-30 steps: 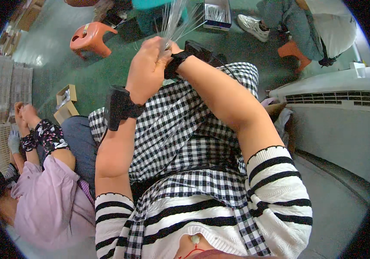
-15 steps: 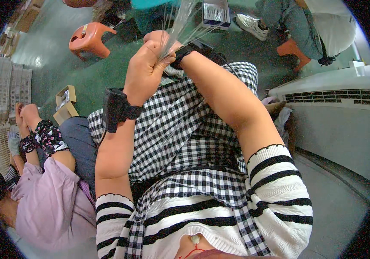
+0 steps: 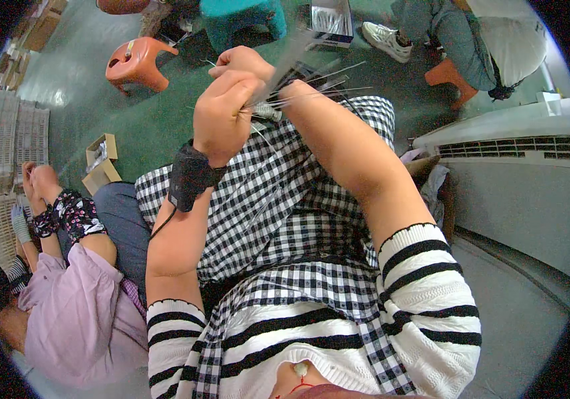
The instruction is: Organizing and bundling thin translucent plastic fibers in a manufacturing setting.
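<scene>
My left hand [image 3: 223, 118] is closed round a bundle of thin, clear, wire-like strips [image 3: 328, 85]. Their loose ends fan out to the right over my right wrist, and part of the bundle is smeared by motion. Just beyond it, my right hand [image 3: 245, 63] is closed, fingertips pinched together to the left. A fine end shows at these fingertips, but what they grip is mostly hidden. Both hands are held close together above my checked apron [image 3: 265, 193]. A black device [image 3: 191, 176] is strapped to my left wrist.
An orange stool [image 3: 140, 63] and a teal stool [image 3: 241, 20] stand ahead. A box of clear strips [image 3: 330, 23] lies beyond my hands; a small carton [image 3: 102, 163] sits left. A co-worker in lilac [image 3: 85, 306] is close on my left, another person [image 3: 458, 46] ahead right.
The strips' loose ends have swung from pointing up and away to pointing right. My left hand and wrist have turned and come slightly nearer.
</scene>
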Available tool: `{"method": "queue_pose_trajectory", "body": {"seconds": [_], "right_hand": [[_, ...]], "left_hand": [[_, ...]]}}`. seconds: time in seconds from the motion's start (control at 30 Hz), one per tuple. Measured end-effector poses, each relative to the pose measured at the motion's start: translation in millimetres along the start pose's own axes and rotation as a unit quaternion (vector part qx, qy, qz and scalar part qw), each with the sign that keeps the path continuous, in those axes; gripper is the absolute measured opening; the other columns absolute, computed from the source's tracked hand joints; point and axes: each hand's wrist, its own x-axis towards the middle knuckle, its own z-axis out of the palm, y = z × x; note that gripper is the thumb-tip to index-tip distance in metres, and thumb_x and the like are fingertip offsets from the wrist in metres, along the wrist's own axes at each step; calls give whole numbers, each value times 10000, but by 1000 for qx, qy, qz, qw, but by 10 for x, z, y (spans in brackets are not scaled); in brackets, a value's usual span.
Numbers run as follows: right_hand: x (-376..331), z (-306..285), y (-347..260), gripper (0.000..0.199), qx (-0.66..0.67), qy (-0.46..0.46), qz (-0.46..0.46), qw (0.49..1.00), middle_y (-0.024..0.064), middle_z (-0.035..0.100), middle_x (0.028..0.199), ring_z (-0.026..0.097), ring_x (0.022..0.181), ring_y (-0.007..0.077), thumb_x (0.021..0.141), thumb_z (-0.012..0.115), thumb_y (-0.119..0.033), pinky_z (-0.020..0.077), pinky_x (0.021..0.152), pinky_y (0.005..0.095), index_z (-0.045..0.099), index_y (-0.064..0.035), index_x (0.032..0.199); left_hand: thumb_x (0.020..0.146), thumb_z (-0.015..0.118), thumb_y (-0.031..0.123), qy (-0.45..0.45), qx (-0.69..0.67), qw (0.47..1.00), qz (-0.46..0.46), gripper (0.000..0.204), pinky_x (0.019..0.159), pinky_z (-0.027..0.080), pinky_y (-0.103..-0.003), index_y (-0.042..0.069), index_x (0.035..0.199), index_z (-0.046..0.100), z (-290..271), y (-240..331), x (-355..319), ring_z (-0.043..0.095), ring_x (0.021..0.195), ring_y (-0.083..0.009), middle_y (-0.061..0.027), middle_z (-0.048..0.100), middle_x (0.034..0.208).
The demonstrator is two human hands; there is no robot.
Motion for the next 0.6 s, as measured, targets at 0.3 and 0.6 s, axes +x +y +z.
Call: {"method": "queue_pose_trajectory", "body": {"seconds": [0.3,0.6], "right_hand": [[209,143,193,214,26,-24,-18,999,117,660,795,637,739,272,716,603,-306,504,663,353,693,-120,774],[283,302,438,259,37,-64,-149,986,116,659,777,637,749,278,644,673,-342,497,652,385,674,-101,741]], "left_hand": [[749,617,-25,92,-75,992,-44,93,751,465,-307,34,818,637,-36,60,-5,593,807,-221,-76,616,819],[755,628,1,95,-119,977,-147,59,715,455,-289,29,807,626,44,2,25,574,785,-184,-53,598,788]]}}
